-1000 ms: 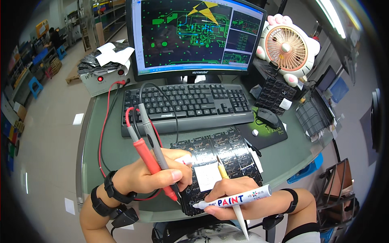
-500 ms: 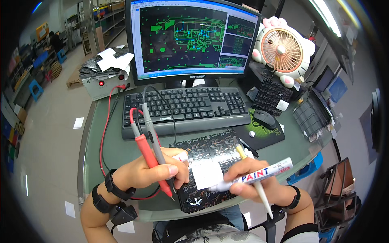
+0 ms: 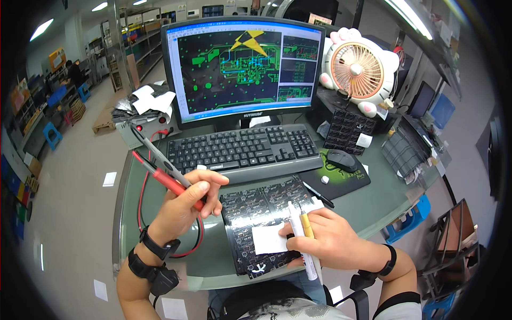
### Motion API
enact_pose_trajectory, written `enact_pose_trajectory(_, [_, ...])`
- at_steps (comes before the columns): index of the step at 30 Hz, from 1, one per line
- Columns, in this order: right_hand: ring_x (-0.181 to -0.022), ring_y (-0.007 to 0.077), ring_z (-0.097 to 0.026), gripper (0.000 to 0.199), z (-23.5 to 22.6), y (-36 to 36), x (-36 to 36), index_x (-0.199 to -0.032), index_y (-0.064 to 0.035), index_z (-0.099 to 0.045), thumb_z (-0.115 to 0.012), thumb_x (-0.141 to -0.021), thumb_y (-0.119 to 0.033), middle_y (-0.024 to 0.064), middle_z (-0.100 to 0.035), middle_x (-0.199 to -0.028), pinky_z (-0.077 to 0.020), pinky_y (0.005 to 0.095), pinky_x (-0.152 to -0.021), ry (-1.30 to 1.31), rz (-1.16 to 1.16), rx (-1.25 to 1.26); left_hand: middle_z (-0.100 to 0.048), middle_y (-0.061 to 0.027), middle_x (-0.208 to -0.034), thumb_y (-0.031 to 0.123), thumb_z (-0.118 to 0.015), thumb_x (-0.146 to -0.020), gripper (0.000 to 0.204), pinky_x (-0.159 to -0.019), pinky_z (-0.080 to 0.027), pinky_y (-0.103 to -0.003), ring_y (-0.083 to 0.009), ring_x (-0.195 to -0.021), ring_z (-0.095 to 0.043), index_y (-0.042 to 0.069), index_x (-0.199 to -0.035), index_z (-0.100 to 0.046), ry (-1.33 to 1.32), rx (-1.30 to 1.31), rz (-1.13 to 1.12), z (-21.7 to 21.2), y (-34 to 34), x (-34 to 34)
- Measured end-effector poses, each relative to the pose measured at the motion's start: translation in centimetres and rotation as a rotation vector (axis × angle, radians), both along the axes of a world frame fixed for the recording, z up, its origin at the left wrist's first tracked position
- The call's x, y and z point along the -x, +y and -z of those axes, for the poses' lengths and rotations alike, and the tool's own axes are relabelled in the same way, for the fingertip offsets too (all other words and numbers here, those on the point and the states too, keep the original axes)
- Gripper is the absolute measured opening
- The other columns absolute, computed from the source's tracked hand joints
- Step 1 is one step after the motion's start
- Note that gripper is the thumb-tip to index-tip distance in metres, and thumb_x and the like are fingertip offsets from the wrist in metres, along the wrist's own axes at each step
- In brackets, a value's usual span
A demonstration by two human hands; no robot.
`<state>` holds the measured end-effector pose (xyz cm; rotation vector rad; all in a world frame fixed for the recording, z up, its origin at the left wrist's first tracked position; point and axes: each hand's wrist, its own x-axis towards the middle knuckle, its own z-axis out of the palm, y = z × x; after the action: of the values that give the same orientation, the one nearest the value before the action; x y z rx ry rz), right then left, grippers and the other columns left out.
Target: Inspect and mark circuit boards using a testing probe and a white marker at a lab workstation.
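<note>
My left hand (image 3: 186, 205) is raised over the table's left part, left of the dark circuit board panel (image 3: 242, 205). Two test probes, one red (image 3: 169, 182) and one grey (image 3: 160, 157), are gripped in it and slant up to the left. A small white piece (image 3: 201, 167) shows just above its fingers; whether it is held I cannot tell. My right hand (image 3: 333, 240) is closed on a white paint marker (image 3: 296, 224) and a slim yellow-and-white tool (image 3: 306, 225). Its fingers are at the right edge of a white paper slip (image 3: 266, 240) lying on the panel.
Behind the panel sits a black keyboard (image 3: 245, 152) below a monitor (image 3: 229, 69). A mouse (image 3: 341, 159) and a black pen (image 3: 319, 195) lie to the right, near a cat-shaped fan (image 3: 357, 72). Red and black probe leads (image 3: 140, 205) loop across the table's left side.
My left hand has lifted away from the panel, up and left, with the probes. My right hand has turned the marker from crosswise to nearly upright. A yellow shape has appeared on the monitor.
</note>
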<state>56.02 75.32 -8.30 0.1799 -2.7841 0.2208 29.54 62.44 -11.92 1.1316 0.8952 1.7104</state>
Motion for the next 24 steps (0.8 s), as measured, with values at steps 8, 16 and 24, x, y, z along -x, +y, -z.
enact_pose_trajectory(8, [-0.075,0.0185,-0.06,0.029,-0.3,0.2,0.0,-0.088,-0.0136,-0.055,-0.07,-0.077,-0.036,0.0007,-0.064,-0.094,-0.0461,0.0301,-0.067,0.012,-0.028,-0.019,-0.047,0.0014,-0.062,0.027,-0.048,-0.098,0.035,-0.061,-0.046,-0.026,-0.006,-0.052,-0.044,-0.004,-0.101,-0.064,0.185,0.074,-0.105,-0.5,-0.3,-0.7])
enact_pose_trajectory(16, [-0.085,0.0184,-0.062,0.028,-0.5,0.6,-0.1,-0.09,-0.0136,-0.057,-0.07,-0.077,-0.035,0.0015,-0.066,-0.107,-0.0497,0.0302,-0.068,0.002,-0.041,0.025,-0.046,-0.0004,-0.064,0.027,-0.046,-0.099,0.036,-0.059,-0.045,-0.025,-0.0076,-0.056,-0.046,-0.003,-0.097,-0.064,0.391,0.015,-0.116,0.2,-0.4,-0.2])
enact_pose_trajectory(24, [-0.058,0.0216,-0.061,0.019,-7.5,3.3,2.6,-0.09,-0.0134,-0.059,-0.068,-0.073,-0.012,0.0022,-0.058,-0.065,-0.045,0.0336,-0.052,0.321,0.046,-0.069,-0.05,-0.0019,-0.066,0.047,-0.046,-0.096,0.053,-0.055,-0.035,-0.024,-0.0091,-0.061,-0.044,-0.002,-0.094,-0.067,0.529,-0.155,-0.124,-0.1,-1.0,-1.4])
